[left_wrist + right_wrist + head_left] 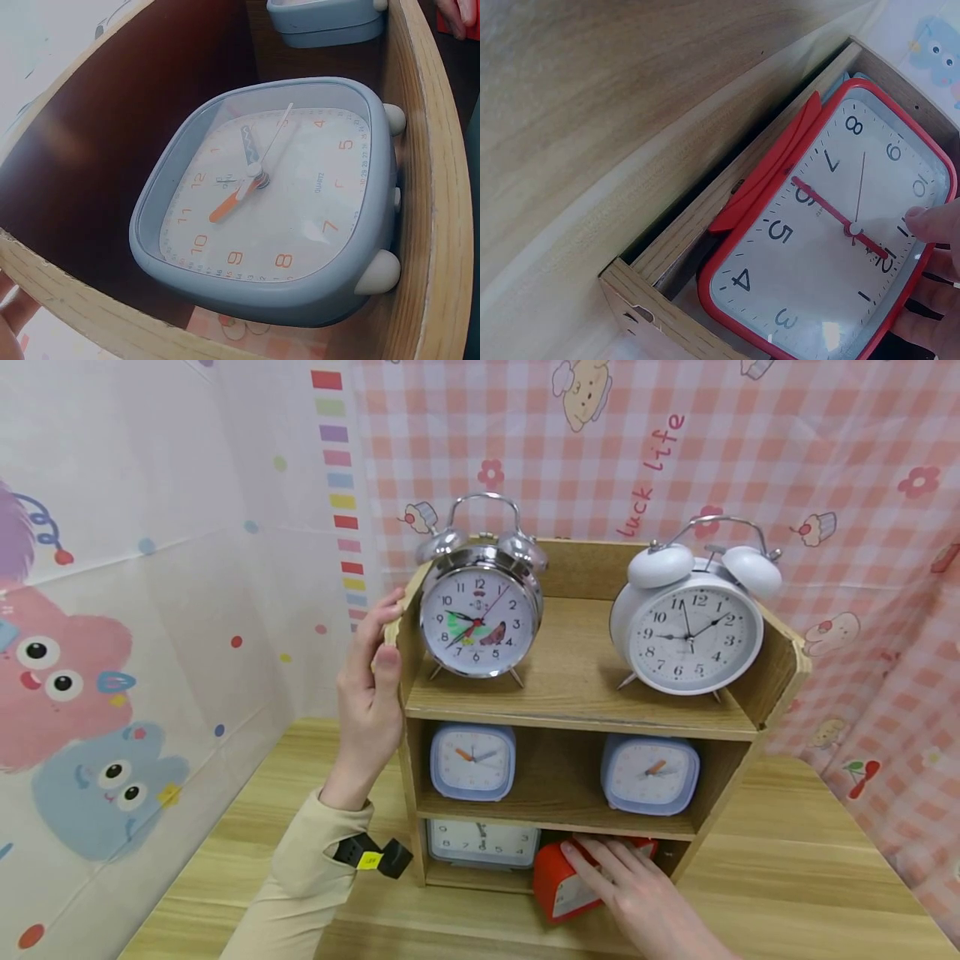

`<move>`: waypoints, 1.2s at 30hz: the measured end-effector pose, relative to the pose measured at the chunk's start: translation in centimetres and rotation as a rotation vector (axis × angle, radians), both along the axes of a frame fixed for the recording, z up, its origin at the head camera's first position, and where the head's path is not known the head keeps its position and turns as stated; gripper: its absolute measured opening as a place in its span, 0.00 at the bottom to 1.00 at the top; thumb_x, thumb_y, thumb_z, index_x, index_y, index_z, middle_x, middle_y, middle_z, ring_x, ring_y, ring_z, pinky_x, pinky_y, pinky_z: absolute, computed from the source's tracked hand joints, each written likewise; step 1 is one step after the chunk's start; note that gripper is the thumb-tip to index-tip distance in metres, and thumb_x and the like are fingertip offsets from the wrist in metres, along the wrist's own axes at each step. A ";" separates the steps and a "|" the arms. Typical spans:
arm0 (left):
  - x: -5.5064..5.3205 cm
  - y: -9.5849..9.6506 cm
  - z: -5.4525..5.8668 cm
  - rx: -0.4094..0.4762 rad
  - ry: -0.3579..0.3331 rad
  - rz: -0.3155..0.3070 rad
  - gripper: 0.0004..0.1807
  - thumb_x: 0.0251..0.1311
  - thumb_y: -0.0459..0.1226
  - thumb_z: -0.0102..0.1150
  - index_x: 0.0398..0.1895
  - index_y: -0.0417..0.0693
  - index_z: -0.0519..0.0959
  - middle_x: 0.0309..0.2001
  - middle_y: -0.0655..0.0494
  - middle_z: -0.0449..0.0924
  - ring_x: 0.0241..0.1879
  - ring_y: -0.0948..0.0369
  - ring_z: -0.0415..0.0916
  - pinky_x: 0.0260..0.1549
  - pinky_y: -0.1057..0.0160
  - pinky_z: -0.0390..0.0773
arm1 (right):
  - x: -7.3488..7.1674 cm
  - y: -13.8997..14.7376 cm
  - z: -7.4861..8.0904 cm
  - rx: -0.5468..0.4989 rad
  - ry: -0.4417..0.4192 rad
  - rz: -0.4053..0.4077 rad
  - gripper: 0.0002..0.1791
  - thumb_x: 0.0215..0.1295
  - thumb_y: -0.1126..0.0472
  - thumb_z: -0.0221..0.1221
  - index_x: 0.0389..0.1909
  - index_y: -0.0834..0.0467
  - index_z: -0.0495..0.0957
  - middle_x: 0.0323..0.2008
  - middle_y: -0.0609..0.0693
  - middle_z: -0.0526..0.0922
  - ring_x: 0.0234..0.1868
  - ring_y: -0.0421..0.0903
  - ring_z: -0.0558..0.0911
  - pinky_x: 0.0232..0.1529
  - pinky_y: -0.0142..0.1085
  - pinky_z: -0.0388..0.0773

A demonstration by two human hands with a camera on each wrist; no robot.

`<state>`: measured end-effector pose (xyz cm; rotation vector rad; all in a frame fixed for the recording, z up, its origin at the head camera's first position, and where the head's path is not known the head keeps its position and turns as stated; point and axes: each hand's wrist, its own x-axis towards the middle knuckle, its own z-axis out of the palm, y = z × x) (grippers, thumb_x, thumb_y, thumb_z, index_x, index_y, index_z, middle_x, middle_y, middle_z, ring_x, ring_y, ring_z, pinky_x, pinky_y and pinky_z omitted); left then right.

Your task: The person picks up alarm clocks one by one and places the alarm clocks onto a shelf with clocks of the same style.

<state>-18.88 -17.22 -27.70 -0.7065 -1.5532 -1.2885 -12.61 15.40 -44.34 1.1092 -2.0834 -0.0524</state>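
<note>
My right hand (630, 885) grips a red alarm clock (810, 247) by its top edge, thumb on the face and fingers behind. The clock stands tilted at the right of the bottom compartment, its left end jutting past the front. My left hand (371, 689) rests against the left side panel of the wooden shelf (577, 822), fingers and thumb on its outer side and edge. Beside the red clock sits a light blue rectangular clock (483, 843). Two blue square clocks, one left (472, 762) and one right (651, 774), stand in the middle compartment.
On the top level stand a silver twin-bell clock (480, 622) at left and a white twin-bell clock (690, 635) at right. The shelf stands on a wood-grain table (810, 877). Behind it hangs a pink checked cloth (585, 468), with a white patterned cloth (187, 635) at left.
</note>
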 end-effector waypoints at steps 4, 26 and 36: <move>0.1 0.0 0.0 -0.003 -0.005 -0.007 0.40 0.79 0.61 0.42 0.65 0.30 0.71 0.73 0.34 0.72 0.76 0.58 0.71 0.79 0.58 0.69 | 0.0 0.0 0.0 -0.001 -0.005 0.003 0.29 0.59 0.65 0.48 0.62 0.55 0.81 0.53 0.50 0.86 0.48 0.45 0.84 0.42 0.37 0.85; 0.2 0.0 -0.1 -0.009 -0.021 -0.016 0.41 0.79 0.62 0.41 0.66 0.30 0.70 0.73 0.33 0.71 0.76 0.58 0.71 0.79 0.58 0.68 | -0.1 0.0 -0.2 -0.044 0.007 -0.058 0.30 0.50 0.68 0.59 0.59 0.57 0.84 0.55 0.53 0.87 0.50 0.50 0.86 0.38 0.43 0.87; 0.1 0.1 0.0 -0.003 -0.016 -0.025 0.41 0.79 0.61 0.41 0.66 0.30 0.70 0.73 0.31 0.70 0.77 0.58 0.69 0.80 0.57 0.67 | 0.0 -0.1 -0.3 -0.065 0.010 -0.088 0.30 0.51 0.67 0.61 0.60 0.56 0.84 0.54 0.53 0.87 0.50 0.51 0.87 0.39 0.44 0.87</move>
